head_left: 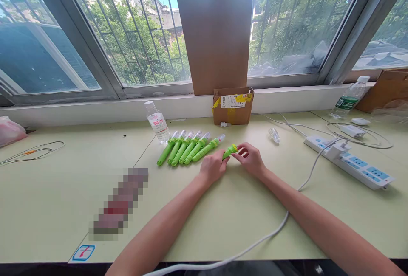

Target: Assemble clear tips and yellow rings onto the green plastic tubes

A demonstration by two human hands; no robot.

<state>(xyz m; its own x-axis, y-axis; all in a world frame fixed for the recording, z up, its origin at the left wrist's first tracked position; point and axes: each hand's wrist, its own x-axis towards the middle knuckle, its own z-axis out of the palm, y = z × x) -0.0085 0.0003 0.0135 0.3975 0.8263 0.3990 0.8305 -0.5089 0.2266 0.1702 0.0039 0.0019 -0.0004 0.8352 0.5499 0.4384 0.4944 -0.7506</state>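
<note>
My left hand [213, 167] is closed around a green plastic light-stick-like tube [227, 153]. Its yellow-green collar end points up to the right and has no clear cap on it. At that end, the bent fingers and thumb of my right hand [250, 159] pinch the collar; the fingertips are partly hidden. Left of my hands lie several similar green tubes [181, 149] in a slanted row, each with a clear cap. A loose clear plastic cap [274, 135] rests on the table to the right.
A water bottle [157, 123] stands behind the tubes. Farther back is a small open cardboard box [233, 114], with a tiny white piece [224, 125] before it. On the right lies a power strip [350, 161]; its white cable [283, 221] runs under my right forearm. A blurred patch [119, 206] covers something at left.
</note>
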